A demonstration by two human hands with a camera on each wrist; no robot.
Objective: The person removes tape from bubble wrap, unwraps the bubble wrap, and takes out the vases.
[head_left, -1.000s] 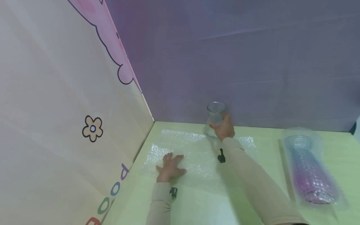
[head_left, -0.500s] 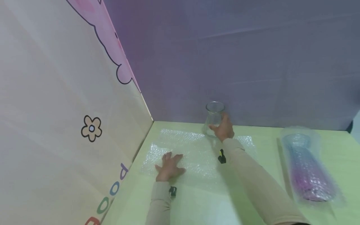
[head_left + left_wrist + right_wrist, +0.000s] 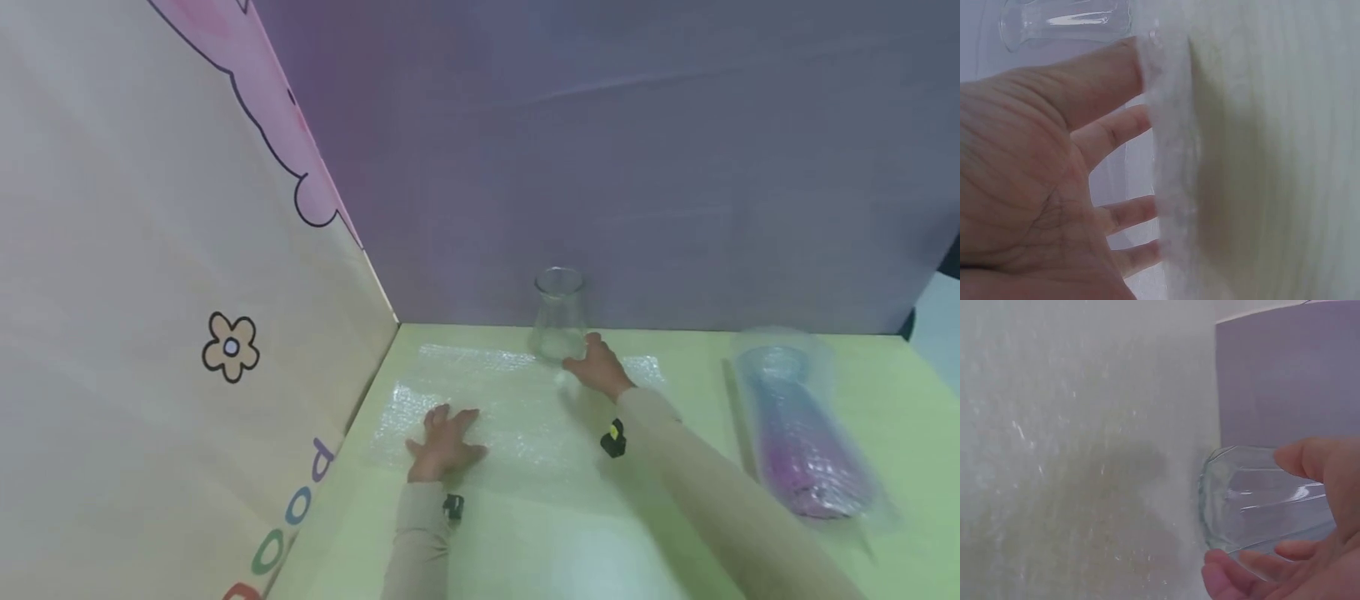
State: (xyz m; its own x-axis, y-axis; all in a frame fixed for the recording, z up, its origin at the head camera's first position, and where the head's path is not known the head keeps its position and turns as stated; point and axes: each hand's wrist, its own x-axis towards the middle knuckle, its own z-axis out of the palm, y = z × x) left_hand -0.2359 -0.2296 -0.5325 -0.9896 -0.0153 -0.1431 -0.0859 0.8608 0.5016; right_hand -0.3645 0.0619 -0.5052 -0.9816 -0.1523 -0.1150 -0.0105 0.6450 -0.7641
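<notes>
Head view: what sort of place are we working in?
Probably a staged booth: a pale green tabletop bordered by a plain purple-grey backdrop and a whitish side panel printed with a cartoon flower.

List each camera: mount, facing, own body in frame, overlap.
Head: worn on the head, faces forward and down over the pale green table to the grey-purple wall; left hand, right hand and beige sleeves show.
Left wrist: worn there, faces the left hand touching the transparent bubble-wrap sheet; only that hand shows.
Right wrist: worn there, faces the right hand beside the clear glass vase; only that hand shows.
Shared: both wrist views include vase and sheet.
</notes>
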